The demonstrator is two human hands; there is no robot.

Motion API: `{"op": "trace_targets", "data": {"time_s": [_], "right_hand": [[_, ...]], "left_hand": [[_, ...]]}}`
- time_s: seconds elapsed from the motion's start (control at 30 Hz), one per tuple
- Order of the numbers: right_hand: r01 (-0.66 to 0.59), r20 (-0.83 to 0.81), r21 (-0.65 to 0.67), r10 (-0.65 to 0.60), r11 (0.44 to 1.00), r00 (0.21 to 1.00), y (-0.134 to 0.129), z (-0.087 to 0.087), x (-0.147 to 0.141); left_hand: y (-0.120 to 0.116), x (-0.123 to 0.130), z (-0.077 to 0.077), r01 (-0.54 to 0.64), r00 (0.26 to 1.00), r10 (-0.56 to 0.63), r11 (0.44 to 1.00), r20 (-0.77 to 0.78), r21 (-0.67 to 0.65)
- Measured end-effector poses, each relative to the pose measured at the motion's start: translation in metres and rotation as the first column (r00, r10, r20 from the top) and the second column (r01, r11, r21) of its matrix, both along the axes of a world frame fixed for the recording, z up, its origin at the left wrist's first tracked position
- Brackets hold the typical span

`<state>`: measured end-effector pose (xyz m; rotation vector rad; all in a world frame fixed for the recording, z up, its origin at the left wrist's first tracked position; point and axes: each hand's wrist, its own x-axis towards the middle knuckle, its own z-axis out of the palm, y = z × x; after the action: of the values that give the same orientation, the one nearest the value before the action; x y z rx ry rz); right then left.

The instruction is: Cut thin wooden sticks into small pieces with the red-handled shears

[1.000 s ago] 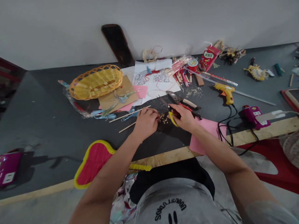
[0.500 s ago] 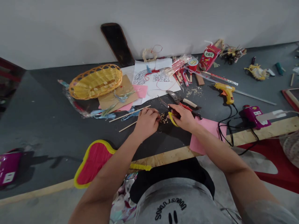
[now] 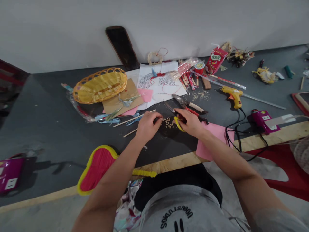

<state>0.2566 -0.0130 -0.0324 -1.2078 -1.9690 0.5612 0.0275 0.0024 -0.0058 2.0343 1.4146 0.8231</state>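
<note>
Inside yellow basket [image 3: 101, 81], pale bits [image 3: 109, 87]; left grip [image 3: 147, 126] unclear, right grip [image 3: 190, 123] curled around scissors [image 3: 178, 122].

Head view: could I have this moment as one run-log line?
left hand: beside pale bits, hold unclear | right hand: holding scissors | sticks: near left hand | glue gun: on table, untouched
</note>
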Motion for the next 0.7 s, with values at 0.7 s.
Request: {"op": "trace_targets", "data": {"time_s": [0.7], "right_hand": [[-0.187,0.061,0.011,0.186,0.982,0.981,-0.010,0.009,-0.011]], "left_hand": [[-0.001,0.010,0.009,0.150,0.450,0.426,0.831,0.785,-0.536]]}}
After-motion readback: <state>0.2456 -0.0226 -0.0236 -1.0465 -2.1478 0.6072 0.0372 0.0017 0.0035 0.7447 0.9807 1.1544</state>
